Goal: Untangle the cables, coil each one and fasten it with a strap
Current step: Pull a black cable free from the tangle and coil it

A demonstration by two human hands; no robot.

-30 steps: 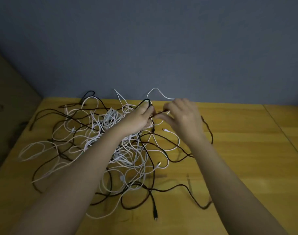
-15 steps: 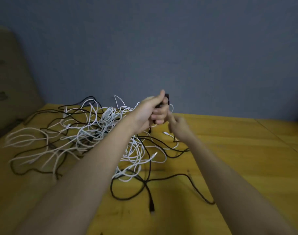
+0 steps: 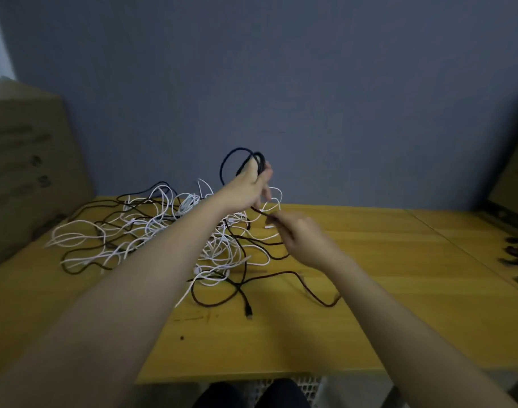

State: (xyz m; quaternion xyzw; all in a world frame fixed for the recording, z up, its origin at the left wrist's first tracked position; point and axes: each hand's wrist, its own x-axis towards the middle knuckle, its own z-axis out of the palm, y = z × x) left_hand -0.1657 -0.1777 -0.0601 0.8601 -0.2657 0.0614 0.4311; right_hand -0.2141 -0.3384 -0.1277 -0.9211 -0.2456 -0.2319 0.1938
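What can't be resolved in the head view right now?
- Right hand: motion-blurred; its fingers pinch the black cable, but the pinch point is smeared.
- Left hand: grips the black loops; the number of turns is hidden behind its fingers.
- Tangle: the left forearm covers its middle, so crossings can't be traced.
- Dark items at the right edge: cut off, blurred; possibly straps.
- Box, left: markings unreadable.

Small dark items point(image 3: 517, 259) at right edge, blurred, unidentifiable.
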